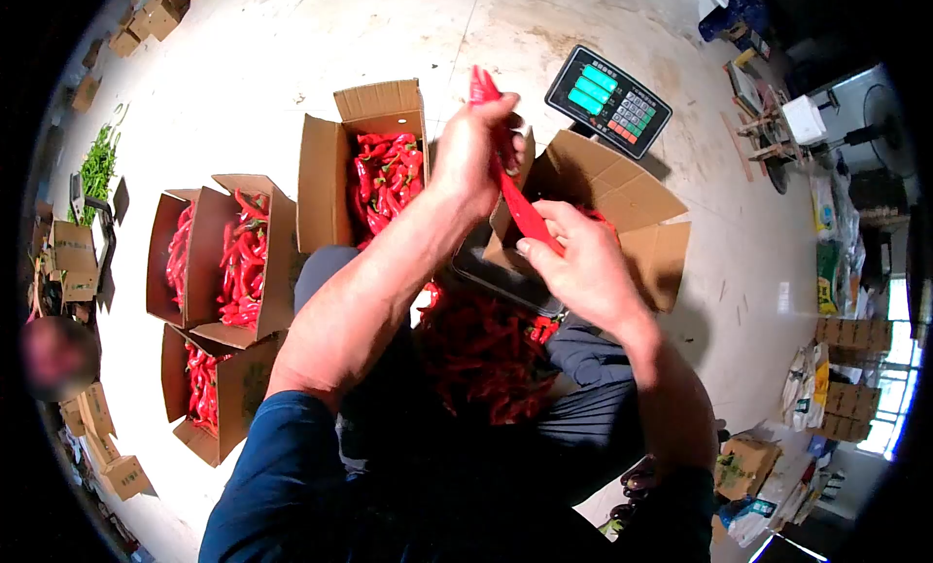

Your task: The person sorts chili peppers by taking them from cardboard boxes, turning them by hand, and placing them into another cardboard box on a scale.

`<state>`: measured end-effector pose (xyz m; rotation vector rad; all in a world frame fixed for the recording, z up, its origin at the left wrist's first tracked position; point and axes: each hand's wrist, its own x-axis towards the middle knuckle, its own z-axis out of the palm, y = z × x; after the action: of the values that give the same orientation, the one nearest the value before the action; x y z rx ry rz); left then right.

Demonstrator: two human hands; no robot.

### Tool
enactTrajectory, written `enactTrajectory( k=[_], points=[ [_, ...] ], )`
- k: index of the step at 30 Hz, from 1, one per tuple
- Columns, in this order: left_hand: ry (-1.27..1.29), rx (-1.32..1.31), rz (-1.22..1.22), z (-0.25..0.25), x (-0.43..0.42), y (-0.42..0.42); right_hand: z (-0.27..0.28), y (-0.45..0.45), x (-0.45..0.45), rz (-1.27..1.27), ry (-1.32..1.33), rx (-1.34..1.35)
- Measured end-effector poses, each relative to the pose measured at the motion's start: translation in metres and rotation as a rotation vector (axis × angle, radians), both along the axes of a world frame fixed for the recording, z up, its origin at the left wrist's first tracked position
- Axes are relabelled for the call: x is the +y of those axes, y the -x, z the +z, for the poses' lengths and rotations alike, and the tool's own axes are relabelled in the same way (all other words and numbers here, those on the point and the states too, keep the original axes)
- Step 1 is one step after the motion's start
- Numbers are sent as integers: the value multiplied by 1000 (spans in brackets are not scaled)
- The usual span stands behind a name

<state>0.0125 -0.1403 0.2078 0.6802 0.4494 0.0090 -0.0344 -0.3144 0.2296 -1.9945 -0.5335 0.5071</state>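
A red plastic bag or strip [520, 208] stretches between my two hands. My left hand [476, 150] is closed around its upper part, with a red end sticking up above the fingers. Lower and to the right, my right hand [583, 262] pinches the other end between thumb and fingers. Behind and below them stands an open cardboard box [607, 179] with some red inside, mostly hidden by my hands. A heap of red peppers [486, 354] lies between my legs, partly in shadow.
Left of my hands is an open box [321, 184] of red peppers; farther left stand more pepper boxes [277, 262]. A lit scale display [609, 101] rises behind the right box. A fan [882, 125] stands far right. Green peppers [97, 169] lie far left.
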Motion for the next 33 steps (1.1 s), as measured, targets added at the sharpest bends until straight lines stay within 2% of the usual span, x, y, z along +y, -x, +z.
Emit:
enactTrajectory(
  k=[1,3,5,9,11,13,16,19,22,25,27,29,33],
  points=[
    [75,9,64,1,8,-4,-2,-5,-3,-15,-154,192],
    [-4,9,165,7,24,-6,12,-18,-18,90,-227,354],
    [-17,-95,63,3,36,-6,25,-24,-23,2,-406,491],
    [-203,-185,-322,17,19,14,20,-31,-25,-34,-531,474],
    [-162,-262,-460,14,9,18,18,-32,-23,-37,-594,508],
    [-69,-328,-555,10,5,18,11,-35,-23,-3,-695,558],
    [-32,-387,-489,11,-3,18,7,-34,-20,-5,-833,836],
    [-107,-349,-425,8,-5,17,7,-34,-19,-52,-756,840],
    [-173,-292,-326,5,-10,14,7,-35,-17,-115,-697,704],
    [-399,-215,-341,10,-5,14,4,-34,-12,-110,-663,543],
    [-421,-224,-308,10,-10,15,-5,-39,-17,-52,-558,419],
    [-443,-226,-281,12,-13,17,-7,-40,-19,-92,-557,439],
    [-293,-179,-241,13,-14,15,-6,-41,-21,-115,-541,410]
  ],
)
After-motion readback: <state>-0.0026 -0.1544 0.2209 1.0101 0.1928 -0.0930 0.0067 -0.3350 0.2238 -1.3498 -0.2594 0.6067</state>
